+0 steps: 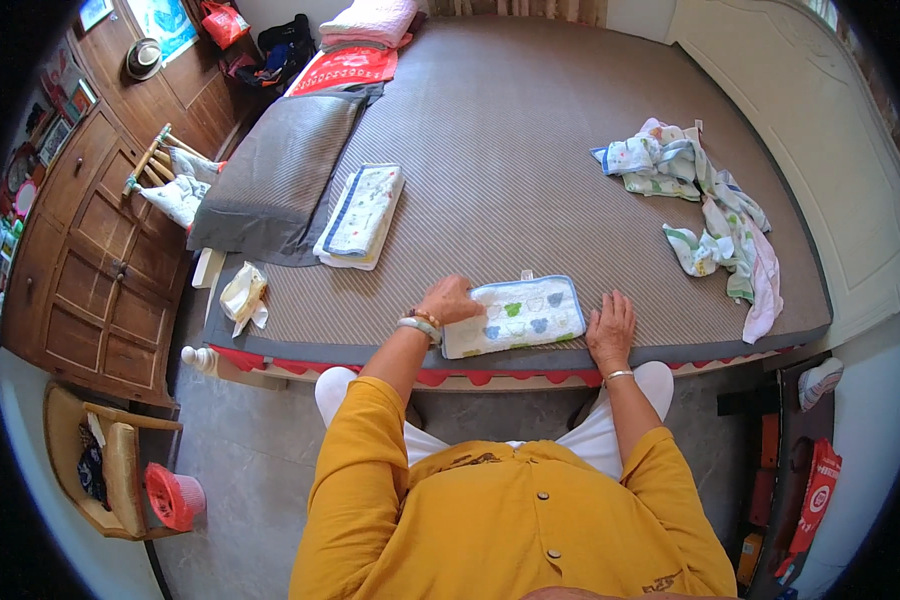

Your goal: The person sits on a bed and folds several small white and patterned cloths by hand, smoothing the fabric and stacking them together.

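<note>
A folded white cloth with blue edging and green and blue shapes lies flat at the near edge of the bed. My left hand is closed at its left side, fingers bent on the upper left corner. To the right of the cloth, my right hand rests on the mattress, fingers stretched out and slightly apart. Farther left lies a stack of folded white cloths with blue borders. Toward the right side of the bed, several loose printed cloths are heaped in crumpled folds.
The brown striped mattress spreads in front of me. A tissue pack lies near its left corner, beside a folded grey cover. On the floor at left stand a chair and a red-lined bin. A pale headboard borders the right.
</note>
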`<state>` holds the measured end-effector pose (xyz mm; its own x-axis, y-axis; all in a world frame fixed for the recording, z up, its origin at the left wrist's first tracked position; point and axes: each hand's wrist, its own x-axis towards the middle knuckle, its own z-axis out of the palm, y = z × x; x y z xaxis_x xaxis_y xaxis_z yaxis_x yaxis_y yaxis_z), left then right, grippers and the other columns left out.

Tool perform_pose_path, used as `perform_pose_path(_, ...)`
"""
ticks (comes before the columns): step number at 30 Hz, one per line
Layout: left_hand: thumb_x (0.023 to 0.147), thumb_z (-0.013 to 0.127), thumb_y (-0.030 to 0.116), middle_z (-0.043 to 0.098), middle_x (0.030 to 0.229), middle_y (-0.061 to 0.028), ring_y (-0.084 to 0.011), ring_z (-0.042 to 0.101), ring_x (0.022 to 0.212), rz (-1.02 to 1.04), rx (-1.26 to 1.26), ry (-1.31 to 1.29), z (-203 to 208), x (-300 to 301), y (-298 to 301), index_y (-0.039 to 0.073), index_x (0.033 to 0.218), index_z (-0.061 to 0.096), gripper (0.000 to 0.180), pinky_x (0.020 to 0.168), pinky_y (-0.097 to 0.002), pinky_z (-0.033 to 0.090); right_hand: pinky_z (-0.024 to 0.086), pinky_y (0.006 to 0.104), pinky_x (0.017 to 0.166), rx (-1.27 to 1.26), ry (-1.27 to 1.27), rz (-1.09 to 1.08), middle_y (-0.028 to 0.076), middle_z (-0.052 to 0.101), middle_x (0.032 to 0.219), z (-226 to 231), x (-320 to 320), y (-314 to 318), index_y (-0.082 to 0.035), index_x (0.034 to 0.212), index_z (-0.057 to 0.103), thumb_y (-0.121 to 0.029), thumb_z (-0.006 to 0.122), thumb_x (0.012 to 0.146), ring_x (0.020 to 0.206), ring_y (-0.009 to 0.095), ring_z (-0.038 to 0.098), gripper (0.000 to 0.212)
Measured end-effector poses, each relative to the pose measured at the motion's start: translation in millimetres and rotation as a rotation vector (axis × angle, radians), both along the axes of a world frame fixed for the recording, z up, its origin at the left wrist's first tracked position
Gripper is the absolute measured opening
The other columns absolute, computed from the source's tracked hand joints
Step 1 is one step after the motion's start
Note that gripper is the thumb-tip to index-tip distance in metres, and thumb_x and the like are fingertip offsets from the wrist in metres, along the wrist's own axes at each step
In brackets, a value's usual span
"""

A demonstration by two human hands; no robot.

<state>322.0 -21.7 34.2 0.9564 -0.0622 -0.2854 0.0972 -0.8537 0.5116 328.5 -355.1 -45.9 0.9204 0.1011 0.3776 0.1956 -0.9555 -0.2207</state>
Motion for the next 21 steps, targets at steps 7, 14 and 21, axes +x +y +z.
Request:
perform_pose_path(7,0.073,0.066,0.031,0.070,0.091,-0.0234,-0.0309,0.068,0.085,0.093,-0.366,0.112,-2,3,14,-0.006,0.100,0.071,0.047,0.077,-0.0384,0.053,0.029,0.0497,0.110,-0.019,-0.025,-0.005,0.017,0.048,0.137,3,4,5,-0.001,0.125,0.056,-0.025,0.056,0.088,0.129,0.036,0.039,0.044)
perform_pose_path(14,0.079,0.063,0.019,0.067,0.095,-0.0245,-0.0370,0.065,0.092,0.013,-0.231,-0.102,-2,-18,21,-0.002,0.099,0.070,0.030,0.082,-0.0432,0.051,0.030,0.0493,0.108,-0.030,-0.029,-0.012,0.016,0.048,0.136,1,3,5,-0.002,0.125,0.055,-0.026,0.058,0.087,0.129,0.035,0.039,0.044)
perform_pose_path(21,0.083,0.059,0.013,0.061,0.106,-0.0206,-0.0391,0.059,0.101,-0.085,-0.035,-0.234,0,-53,20,0.002,0.108,0.062,0.027,0.090,-0.0462,0.047,0.030,0.0495,0.109,-0.047,-0.036,-0.012,0.016,0.048,0.135,3,2,4,-0.002,0.125,0.055,-0.025,0.059,0.087,0.128,0.036,0.040,0.045)
